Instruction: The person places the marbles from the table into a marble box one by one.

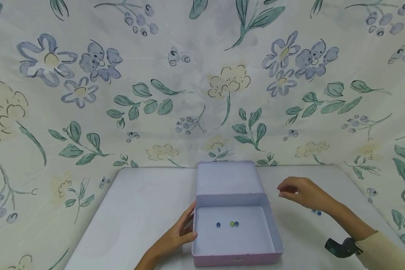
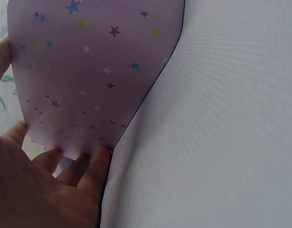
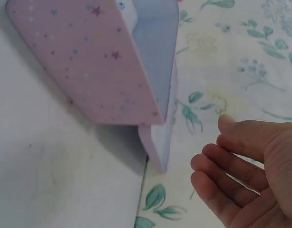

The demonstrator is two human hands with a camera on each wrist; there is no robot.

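Note:
A lidded tin box (image 1: 237, 258) stands with its lid (image 1: 227, 178) tipped back. Inside are two blue marbles, one apart on the left (image 1: 218, 225), the other beside a yellow-green marble (image 1: 232, 224). My left hand (image 1: 175, 236) rests against the box's left side, its fingertips touching the pink, star-printed wall (image 2: 89, 71) in the left wrist view. To the right of the box, my right hand (image 1: 302, 192) hovers above the table with fingers loosely bent. Nothing shows between those fingers in the right wrist view.
Blue marbles (image 1: 319, 213) lie on the white table (image 1: 148, 195) under the right forearm, partly hidden by it. A floral-patterned sheet (image 1: 195, 75) hangs behind the table and along both sides. A dark band with a device (image 1: 342, 247) is on the right wrist.

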